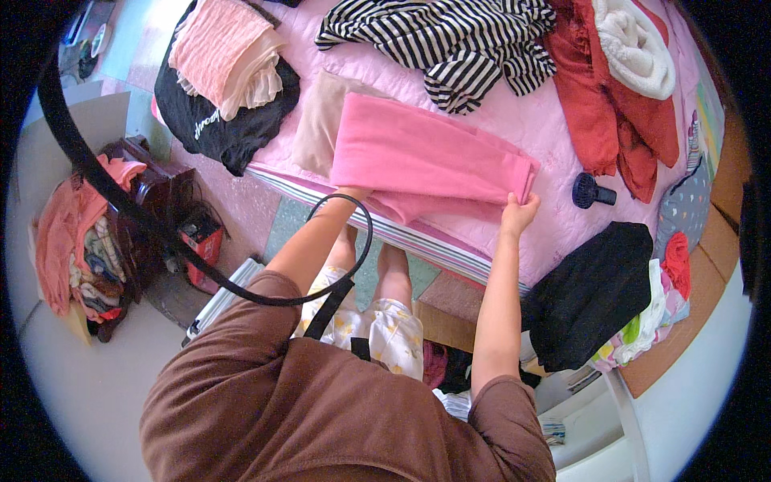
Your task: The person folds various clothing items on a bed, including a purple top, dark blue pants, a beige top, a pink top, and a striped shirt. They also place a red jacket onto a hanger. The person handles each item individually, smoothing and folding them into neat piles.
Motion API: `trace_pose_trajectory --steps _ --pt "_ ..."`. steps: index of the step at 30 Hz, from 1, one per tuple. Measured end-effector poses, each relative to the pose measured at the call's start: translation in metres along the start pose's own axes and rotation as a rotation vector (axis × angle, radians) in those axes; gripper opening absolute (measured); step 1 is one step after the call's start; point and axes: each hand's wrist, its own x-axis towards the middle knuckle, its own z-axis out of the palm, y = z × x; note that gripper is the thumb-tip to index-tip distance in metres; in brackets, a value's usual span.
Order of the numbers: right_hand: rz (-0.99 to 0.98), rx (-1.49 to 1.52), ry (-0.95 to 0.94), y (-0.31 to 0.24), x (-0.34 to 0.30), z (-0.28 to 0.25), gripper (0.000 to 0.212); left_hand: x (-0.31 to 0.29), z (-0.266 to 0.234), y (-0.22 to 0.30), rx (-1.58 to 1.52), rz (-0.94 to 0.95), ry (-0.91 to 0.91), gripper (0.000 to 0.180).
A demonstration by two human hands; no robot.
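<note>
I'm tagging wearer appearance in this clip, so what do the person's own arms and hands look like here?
Both forearms are bare, reaching out of the short sleeves of a brown top. The left hand and right hand wear no gloves; no rings, watch or bracelets show. A black cable loops beside the left arm.

Both bare forearms rise from the lower centre of the frame. The right hand (518, 210), right of centre, is raised with fingers pinched shut. The left hand (350, 193), at centre, is mostly hidden, so its grip cannot be told.
</note>
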Motion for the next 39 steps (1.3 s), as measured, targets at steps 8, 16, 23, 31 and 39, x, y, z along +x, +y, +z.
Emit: trace_pose_trajectory --steps 8,16,23,31,39 --pt "-0.006 -0.046 -0.066 0.007 -0.003 -0.004 0.036 -0.018 -0.034 0.034 -0.102 -0.034 -0.068 0.027" --pt "0.351 0.499 -0.338 -0.044 -0.003 -0.029 0.03 -0.052 -0.003 0.027 -0.493 -0.39 -0.121 0.032" --pt "0.466 0.885 -0.39 -0.075 -0.025 -0.069 0.048 -0.014 -0.053 0.091 -2.394 -1.012 0.125 0.044" --pt "0.436 0.908 -0.776 -0.104 -0.088 0.015 0.053 0.001 -0.161 0.043 -2.558 -0.524 0.341 0.058" --pt "-0.337 0.363 -0.353 -0.185 -0.139 0.077 0.051 -0.01 -0.14 -0.025 -2.374 -0.601 0.494 0.042"
